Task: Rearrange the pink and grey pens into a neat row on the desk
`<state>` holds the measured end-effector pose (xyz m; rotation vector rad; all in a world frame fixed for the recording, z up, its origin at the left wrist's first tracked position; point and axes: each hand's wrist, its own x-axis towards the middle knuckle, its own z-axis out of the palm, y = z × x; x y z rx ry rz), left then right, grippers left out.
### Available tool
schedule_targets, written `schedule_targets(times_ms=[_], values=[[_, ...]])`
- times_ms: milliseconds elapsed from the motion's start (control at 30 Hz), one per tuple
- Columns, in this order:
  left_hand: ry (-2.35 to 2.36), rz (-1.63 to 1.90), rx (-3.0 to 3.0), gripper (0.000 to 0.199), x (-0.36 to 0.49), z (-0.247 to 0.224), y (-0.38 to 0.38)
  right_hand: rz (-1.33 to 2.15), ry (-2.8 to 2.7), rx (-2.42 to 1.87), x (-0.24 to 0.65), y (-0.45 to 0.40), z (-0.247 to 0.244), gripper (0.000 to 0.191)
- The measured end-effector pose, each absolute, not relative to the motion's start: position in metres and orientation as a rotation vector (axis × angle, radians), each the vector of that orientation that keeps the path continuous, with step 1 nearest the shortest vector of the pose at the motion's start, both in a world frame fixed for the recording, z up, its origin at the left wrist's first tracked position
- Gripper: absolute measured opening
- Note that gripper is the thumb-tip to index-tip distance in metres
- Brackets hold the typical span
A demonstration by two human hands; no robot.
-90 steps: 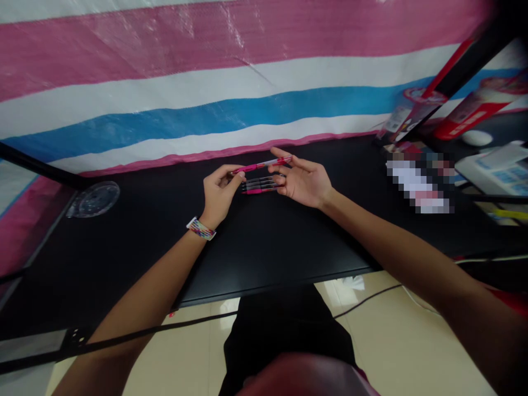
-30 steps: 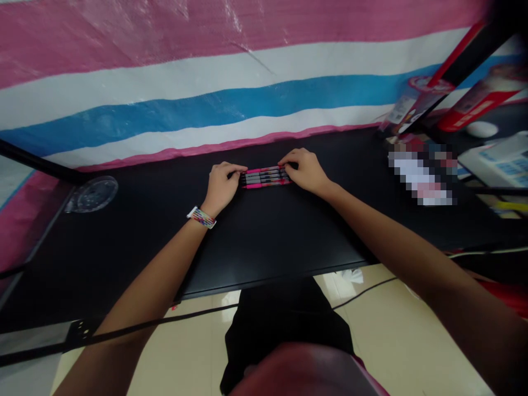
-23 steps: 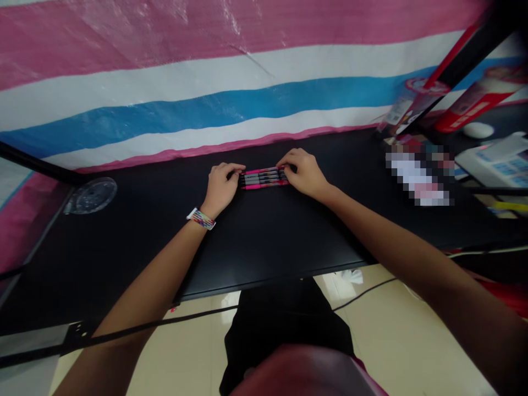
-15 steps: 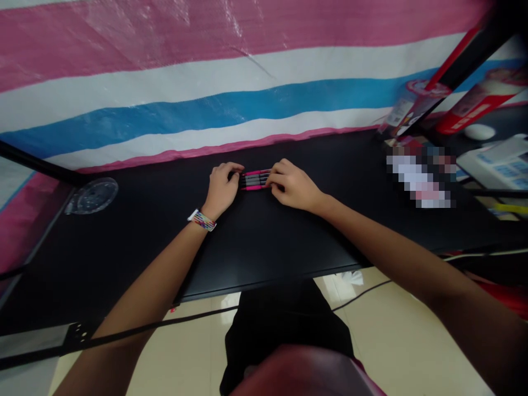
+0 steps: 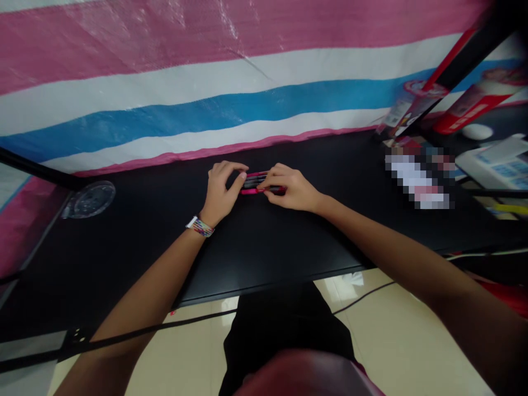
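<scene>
Several slim pens (image 5: 252, 181), pink and dark grey, lie side by side on the black table (image 5: 264, 242). My left hand (image 5: 223, 186) is at their left ends, thumb and fingers curved around them. At the right end, my right hand (image 5: 286, 187) has its thumb and fingertips closed on the near pink pen, whose dark end shows beneath the fingers. The other pens' right ends are hidden by that hand. A patterned band is on my left wrist.
A clear plastic lid (image 5: 94, 199) lies at the left. On the right stand a cup with a red straw (image 5: 416, 104) and a red-and-white container (image 5: 474, 107), near a white round object (image 5: 477, 131). A striped sheet (image 5: 231, 107) hangs behind the table.
My right thumb and fingertips have moved left over the pens and closed on the near one. My left thumb has straightened against the left ends.
</scene>
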<state>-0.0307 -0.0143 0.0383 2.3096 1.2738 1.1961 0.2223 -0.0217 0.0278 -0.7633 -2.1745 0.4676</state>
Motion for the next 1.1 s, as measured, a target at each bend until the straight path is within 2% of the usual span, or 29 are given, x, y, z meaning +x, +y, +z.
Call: schedule_targets(times_ms=[200,400,600,667,833,900,1000,1100], values=[[1.166,1.224,2.363,0.014,-0.024,0.044,-0.025,0.552,-1.896,-0.875,0.229,-0.019,0.037,0.021],[1.198,1.347,2.239,0.011,-0.023,0.042,-0.023,0.935,-1.635,-0.947,0.237,-0.008,0.036,0.027],[1.189,1.419,2.213,0.012,-0.023,0.044,-0.025,1.048,-1.52,-0.894,0.239,-0.003,0.033,0.031],[1.213,1.43,2.202,0.017,-0.023,0.044,-0.026,1.051,-1.488,-0.897,0.237,-0.005,0.035,0.032],[1.249,1.379,2.061,0.061,-0.025,0.039,-0.023,1.072,-1.469,-0.873,0.231,-0.011,0.04,0.03],[1.193,1.363,1.999,0.056,-0.026,0.038,-0.019,1.081,-1.469,-0.878,0.231,-0.011,0.039,0.03],[1.09,1.397,1.937,0.035,-0.027,0.036,-0.015,1.069,-1.45,-0.904,0.233,-0.005,0.033,0.033],[1.103,1.365,1.913,0.037,-0.028,0.035,-0.012,1.057,-1.429,-0.91,0.236,0.002,0.027,0.032]])
